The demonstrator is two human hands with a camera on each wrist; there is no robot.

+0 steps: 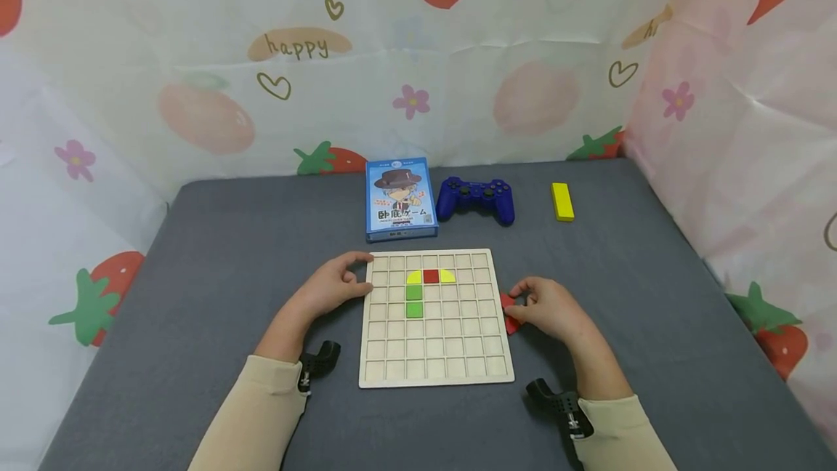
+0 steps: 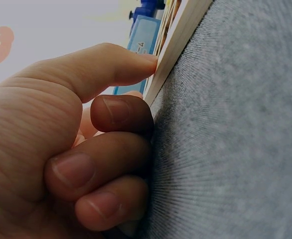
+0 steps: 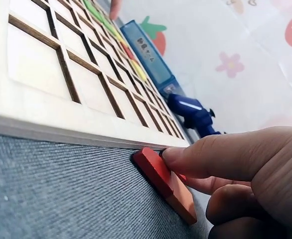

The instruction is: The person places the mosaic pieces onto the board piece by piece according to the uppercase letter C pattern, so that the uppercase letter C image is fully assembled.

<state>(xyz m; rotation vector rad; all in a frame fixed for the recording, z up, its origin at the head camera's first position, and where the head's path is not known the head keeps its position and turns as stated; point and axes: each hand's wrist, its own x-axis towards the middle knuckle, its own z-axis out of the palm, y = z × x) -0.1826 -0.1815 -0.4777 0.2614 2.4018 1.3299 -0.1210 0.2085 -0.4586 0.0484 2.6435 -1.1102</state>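
Right of the board (image 1: 434, 347), the red piece (image 3: 155, 172), long axis slanted to its edge, is pinched by the nearer right hand (image 1: 552, 309); the board's left edge is held by the left hand (image 1: 323, 289).

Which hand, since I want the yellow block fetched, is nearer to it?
Right. The right hand is on the near side of the yellow block, at the red piece beside the right edge of the board; the left hand is farther off, touching the board's left edge.

Beige sleeves (image 1: 251, 413), curved black wristbands (image 1: 322, 360)
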